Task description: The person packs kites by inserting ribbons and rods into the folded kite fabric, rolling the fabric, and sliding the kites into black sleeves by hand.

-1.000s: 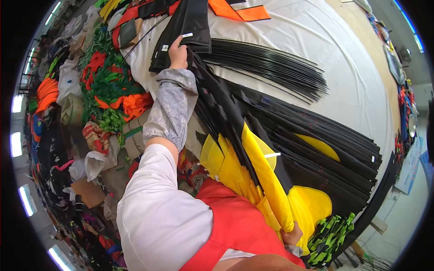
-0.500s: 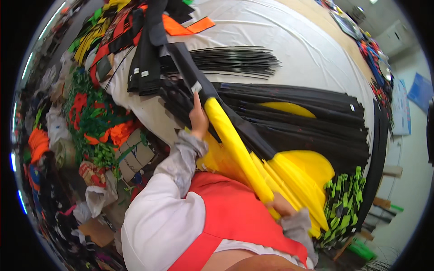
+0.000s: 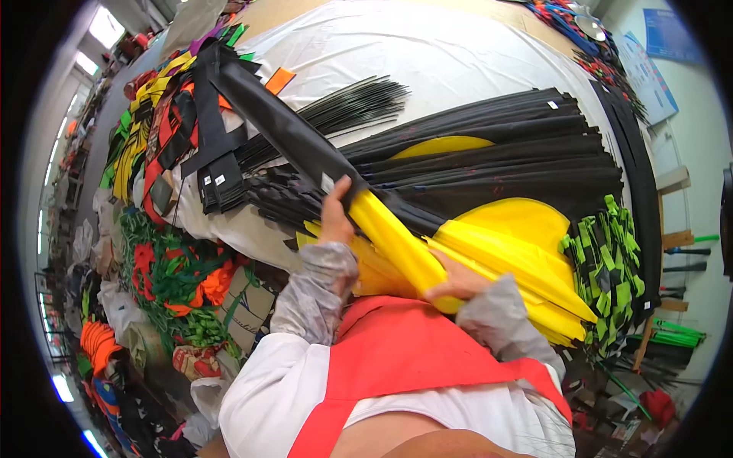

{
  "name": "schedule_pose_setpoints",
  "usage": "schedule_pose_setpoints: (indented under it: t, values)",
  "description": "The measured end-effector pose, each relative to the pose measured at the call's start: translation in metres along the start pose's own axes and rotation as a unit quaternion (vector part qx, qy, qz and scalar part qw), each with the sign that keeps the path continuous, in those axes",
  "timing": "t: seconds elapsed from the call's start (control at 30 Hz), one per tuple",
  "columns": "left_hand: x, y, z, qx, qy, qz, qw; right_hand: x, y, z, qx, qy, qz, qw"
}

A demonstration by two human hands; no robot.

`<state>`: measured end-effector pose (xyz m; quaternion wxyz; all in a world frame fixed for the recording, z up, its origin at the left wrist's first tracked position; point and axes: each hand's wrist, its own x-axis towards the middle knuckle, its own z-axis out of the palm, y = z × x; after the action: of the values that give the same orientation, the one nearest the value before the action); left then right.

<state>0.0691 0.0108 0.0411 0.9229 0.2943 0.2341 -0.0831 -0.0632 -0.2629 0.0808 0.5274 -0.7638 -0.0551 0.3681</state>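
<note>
A long folded strip of black and yellow fabric (image 3: 393,240) slants across in front of me, its black part reaching to the far left. My left hand (image 3: 336,215) grips it by the seam where black meets yellow, next to a small white label (image 3: 327,183). Lower down, my right hand (image 3: 456,278) is closed round the yellow end, close to my red apron (image 3: 412,343). Beneath and to the right lie layered yellow fabric pieces (image 3: 515,263), joined to black ones.
Stacked black fabric (image 3: 511,168) and a bundle of thin black rods (image 3: 359,107) lie on the white-covered table (image 3: 450,53). Green-and-black strips (image 3: 607,259) hang at the right. Tangled green and orange straps (image 3: 183,282) crowd the lower left, with coloured strips (image 3: 145,107) beyond.
My right hand has come up and closer to my left, bringing the yellow end with it. The strip's black end now reaches farther left. The view has also shifted.
</note>
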Motion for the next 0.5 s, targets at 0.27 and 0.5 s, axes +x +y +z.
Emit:
schedule_pose_setpoints:
  t: [0.27,0.5]
  values:
    - [-0.087,-0.143,0.074,0.163,-0.128,0.047,0.977,-0.04,0.018,-0.002,0.055,0.251,-0.037,0.966]
    - [-0.044,-0.142,0.147,0.271,-0.278,-0.001,0.922,-0.095,0.098,0.067,-0.017,0.466,-0.082,0.881]
